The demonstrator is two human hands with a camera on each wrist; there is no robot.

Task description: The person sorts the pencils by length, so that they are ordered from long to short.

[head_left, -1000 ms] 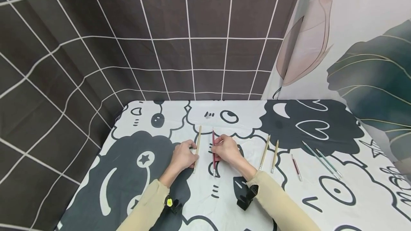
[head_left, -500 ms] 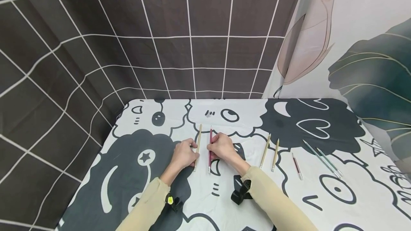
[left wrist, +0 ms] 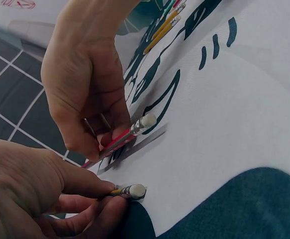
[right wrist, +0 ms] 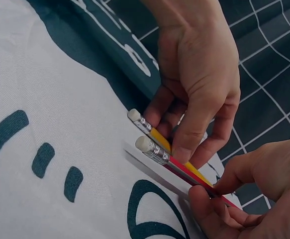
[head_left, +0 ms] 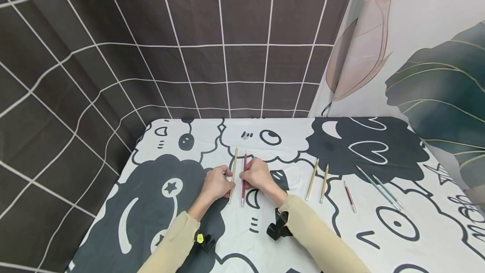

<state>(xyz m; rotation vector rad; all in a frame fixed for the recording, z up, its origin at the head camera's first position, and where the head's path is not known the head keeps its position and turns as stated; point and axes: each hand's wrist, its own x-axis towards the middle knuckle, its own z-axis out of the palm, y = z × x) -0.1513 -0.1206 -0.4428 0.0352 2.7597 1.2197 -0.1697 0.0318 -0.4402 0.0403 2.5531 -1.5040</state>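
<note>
Near the middle of the table, my left hand pinches a yellow pencil by its lower part. Its white eraser sticks out past the fingertips in the left wrist view. Just to the right, my right hand grips a red pencil with a silver stripe between thumb and fingers. Both pencils point away from me, eraser ends nearest, almost parallel with a narrow gap between them. In the left wrist view the red pencil casts a shadow on the cloth below it.
To the right lie two yellow pencils, a short red pencil and two pale green pencils, spaced apart. A black-and-white cartoon tablecloth covers the table. A dark grid curtain hangs behind and to the left.
My right hand has moved left with the red pencil, bringing it nearer to the yellow one. My left hand has stayed in place on the yellow pencil.
</note>
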